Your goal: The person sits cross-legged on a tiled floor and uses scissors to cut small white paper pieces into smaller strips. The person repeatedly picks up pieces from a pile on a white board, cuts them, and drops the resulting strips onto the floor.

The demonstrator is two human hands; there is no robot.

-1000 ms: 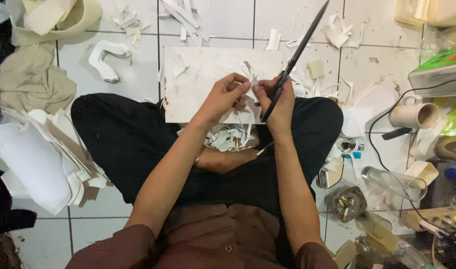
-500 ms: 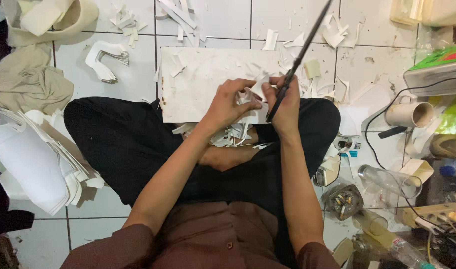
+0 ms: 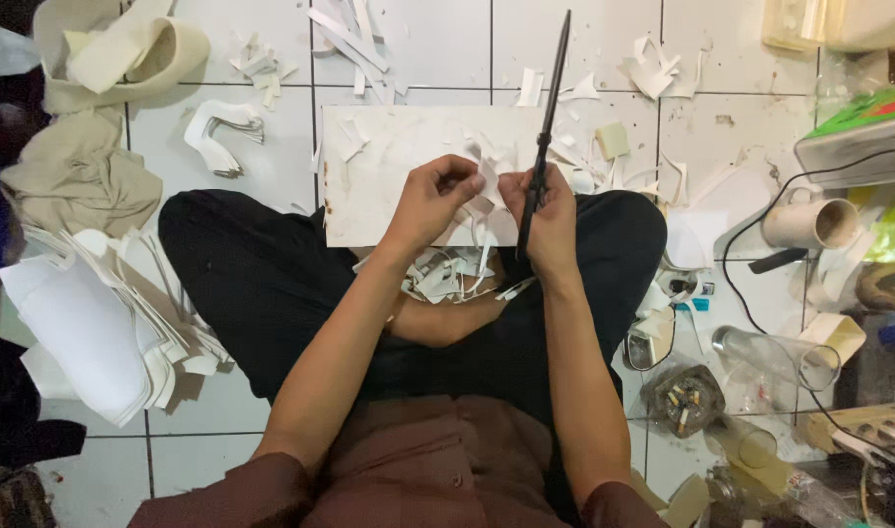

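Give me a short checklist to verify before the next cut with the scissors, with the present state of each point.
1. Right hand grips the scissors: ok.
2. Left hand holds the white piece: ok.
3. Blades point away from the body: ok, tips face the far tiles.
4. Left fingers out of the blade path: cannot tell, the hands are close together.
5. Board lies flat before the legs: ok.
6. Floor around free of clutter: not ok, scraps in the lap and a cable on the right.

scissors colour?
Black scissors, held in the right hand; clearest in the head view.
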